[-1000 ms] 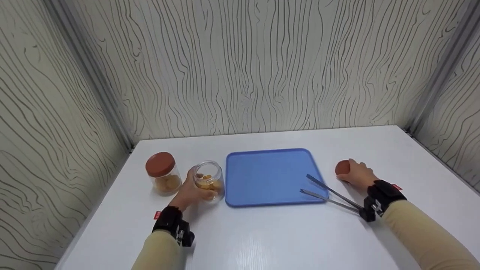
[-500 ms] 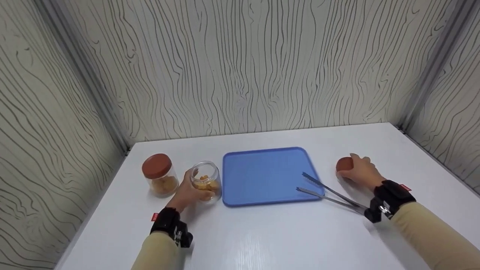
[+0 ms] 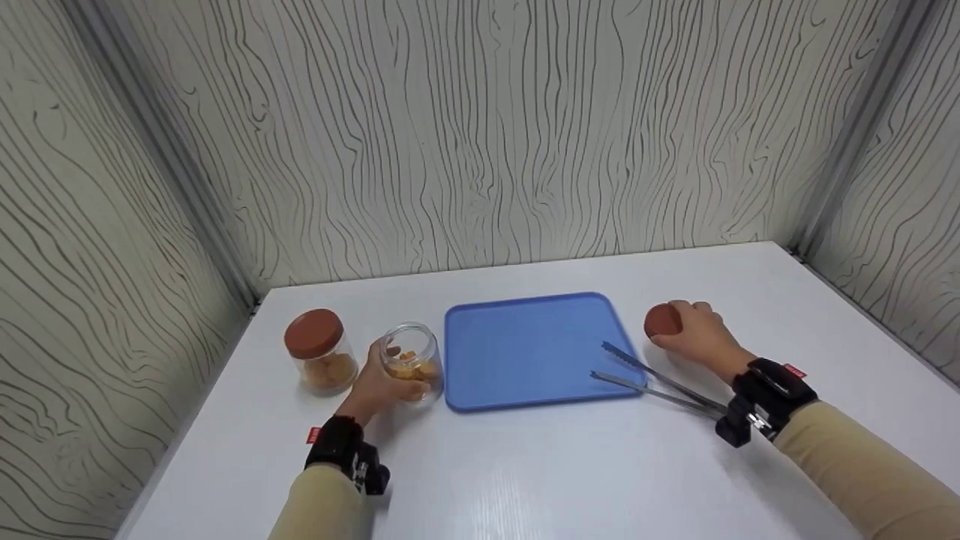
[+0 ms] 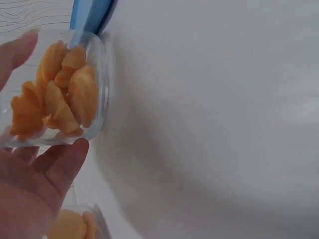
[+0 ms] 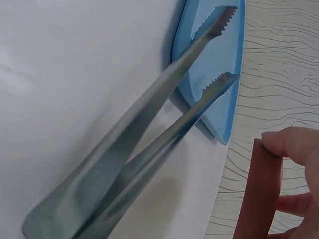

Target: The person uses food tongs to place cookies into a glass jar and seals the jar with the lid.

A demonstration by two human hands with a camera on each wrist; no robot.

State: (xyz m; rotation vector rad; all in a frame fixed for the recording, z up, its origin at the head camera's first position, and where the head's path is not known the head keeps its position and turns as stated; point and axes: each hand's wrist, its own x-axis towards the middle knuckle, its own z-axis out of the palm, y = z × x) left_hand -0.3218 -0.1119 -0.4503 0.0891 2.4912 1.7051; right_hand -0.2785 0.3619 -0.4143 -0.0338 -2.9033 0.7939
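On the table at the left, my left hand grips an uncapped clear jar from its left side. Orange-yellow snack pieces fill the lower part of it. To the right of the blue tray, my right hand holds a reddish-brown jar lid by its edge, thumb and fingers on opposite sides. Metal tongs lie spread just left of that hand, their toothed tips over the tray's right corner. Part of the tongs' handle end is hidden behind the right wrist camera in the head view.
Left of the held jar stands a second jar with a reddish-brown lid on and similar pieces inside. A patterned back wall rises behind the white table, with side walls at left and right.
My right hand has carried the lid left, nearer the tray. The left hand keeps its grip on the jar, which stays in place. The head view has shifted slightly.
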